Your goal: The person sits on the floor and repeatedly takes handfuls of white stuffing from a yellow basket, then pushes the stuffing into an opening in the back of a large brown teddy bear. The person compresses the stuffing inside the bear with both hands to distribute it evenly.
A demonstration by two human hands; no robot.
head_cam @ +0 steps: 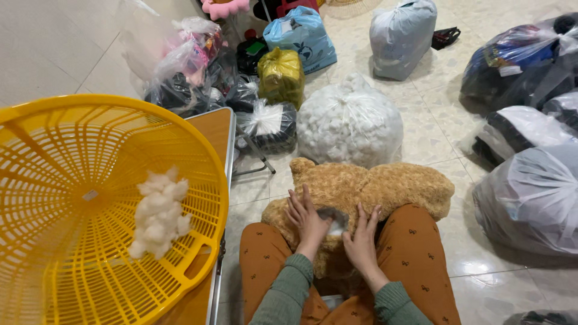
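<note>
Spreading seam opening in tan plush teddy bear [385,186] lying across lap: left hand [305,218], right hand [362,239], fingers flat, gripping nothing; white stuffing clump [158,212] sitting in yellow plastic basket [198,162].

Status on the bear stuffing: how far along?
Done: a small clump of white stuffing lies in the yellow basket. In hand: left hand and right hand press on the brown bear at an opening where white filling shows. Left: the bear looks limp and mostly flat; the big clear bag of white balls behind it is tied shut.
</note>
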